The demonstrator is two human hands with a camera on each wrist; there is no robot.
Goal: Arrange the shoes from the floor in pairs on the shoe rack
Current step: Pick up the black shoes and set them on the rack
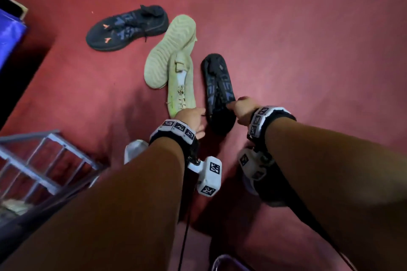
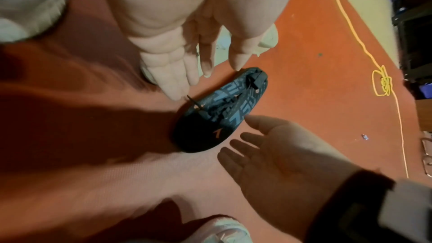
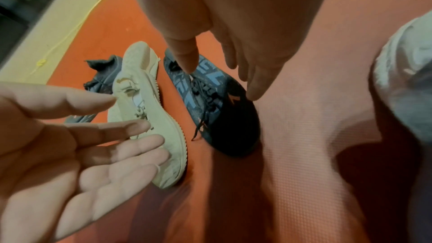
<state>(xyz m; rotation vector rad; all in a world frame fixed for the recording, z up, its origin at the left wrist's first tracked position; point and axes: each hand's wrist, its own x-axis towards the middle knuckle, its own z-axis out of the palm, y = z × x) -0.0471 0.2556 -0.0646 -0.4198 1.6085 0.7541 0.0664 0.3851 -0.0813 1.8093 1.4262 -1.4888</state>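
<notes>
A black shoe with a blue pattern (image 1: 218, 90) lies on the red floor between my two hands. My left hand (image 1: 193, 117) is at its left side, fingers straight, fingertips (image 2: 177, 91) close to the lace. My right hand (image 1: 243, 109) is at its right side, also with fingers straight (image 3: 252, 88), holding nothing. The matching black shoe (image 1: 127, 28) lies farther off to the left. A pale green shoe (image 1: 180, 86) stands beside the near black one, and its mate (image 1: 169, 50) lies sole up against it. The grey metal shoe rack (image 1: 44, 156) is at the lower left.
My feet in white sneakers (image 2: 30, 3) (image 3: 402, 90) stand near the hands. A yellow cord (image 2: 383, 82) runs along the floor by the wall. A blue-purple object (image 1: 8, 35) sits at the far left. Red floor stretches to the right.
</notes>
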